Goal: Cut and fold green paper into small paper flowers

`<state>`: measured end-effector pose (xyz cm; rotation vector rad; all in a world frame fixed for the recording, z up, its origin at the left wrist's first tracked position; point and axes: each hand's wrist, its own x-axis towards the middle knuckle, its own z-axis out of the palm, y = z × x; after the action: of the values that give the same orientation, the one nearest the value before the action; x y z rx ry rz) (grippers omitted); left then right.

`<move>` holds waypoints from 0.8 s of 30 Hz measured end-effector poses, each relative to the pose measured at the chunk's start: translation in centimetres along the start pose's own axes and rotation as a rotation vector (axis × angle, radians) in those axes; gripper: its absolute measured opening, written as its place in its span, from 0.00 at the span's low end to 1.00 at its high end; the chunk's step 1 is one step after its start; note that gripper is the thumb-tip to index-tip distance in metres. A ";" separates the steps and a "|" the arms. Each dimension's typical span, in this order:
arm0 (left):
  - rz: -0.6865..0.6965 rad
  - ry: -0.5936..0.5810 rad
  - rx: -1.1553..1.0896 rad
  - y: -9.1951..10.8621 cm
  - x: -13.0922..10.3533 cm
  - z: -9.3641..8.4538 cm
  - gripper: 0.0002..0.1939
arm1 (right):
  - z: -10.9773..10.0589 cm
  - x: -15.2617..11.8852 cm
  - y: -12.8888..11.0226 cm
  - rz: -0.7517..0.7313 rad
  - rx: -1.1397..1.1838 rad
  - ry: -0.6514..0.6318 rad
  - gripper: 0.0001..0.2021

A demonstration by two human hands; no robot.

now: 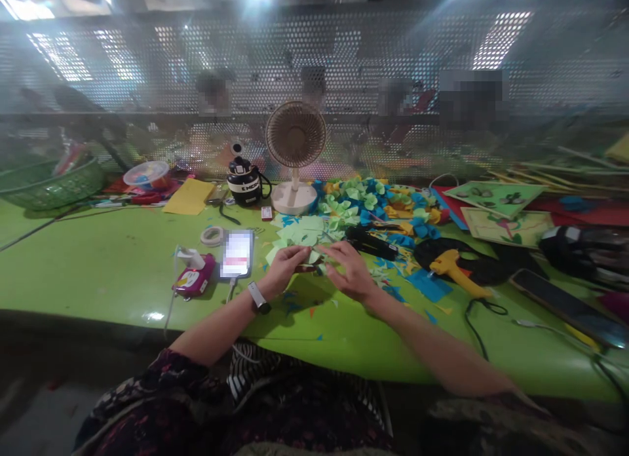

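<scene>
My left hand [287, 265] is closed in a pinch on a small light green paper piece [314, 254] at the middle of the table. Just to the right, my right hand [350, 269] has its fingers stretched toward that piece, thumb apart from the forefinger; whether a fingertip touches it I cannot tell. Behind both hands lies a pile of light green paper cutouts [302, 230]. A black stapler-like tool [372, 243] rests beyond my right hand. Folded green, blue and yellow paper flowers [361, 197] are heaped farther back.
A white fan [295, 138] and black jug [244, 183] stand at the back. Left are a phone [236, 254], tape roll [212, 236] and purple power adapter [195, 276]. A yellow glue gun [459, 272], its cord and another phone [565, 305] lie right. Paper scraps litter the green table [122, 266].
</scene>
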<state>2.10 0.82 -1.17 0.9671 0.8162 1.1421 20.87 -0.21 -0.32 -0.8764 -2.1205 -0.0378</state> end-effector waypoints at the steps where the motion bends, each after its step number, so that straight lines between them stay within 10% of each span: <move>1: 0.013 -0.004 0.022 0.0 0.0 0.1 0.22 | -0.3 0.1 -0.1 0.058 0.056 0.044 0.12; 14: 0.244 -0.012 0.371 -1.2 0.2 0.0 0.22 | 1.1 -0.1 -0.2 0.110 -0.233 -0.081 0.20; 24: 0.197 -0.031 0.291 -1.2 0.0 0.3 0.22 | 1.3 -0.2 -0.4 0.215 0.003 -0.179 0.14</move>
<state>2.81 0.65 -2.15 1.3275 0.8920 1.1930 19.85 -0.23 -1.27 -1.1382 -2.1763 0.1605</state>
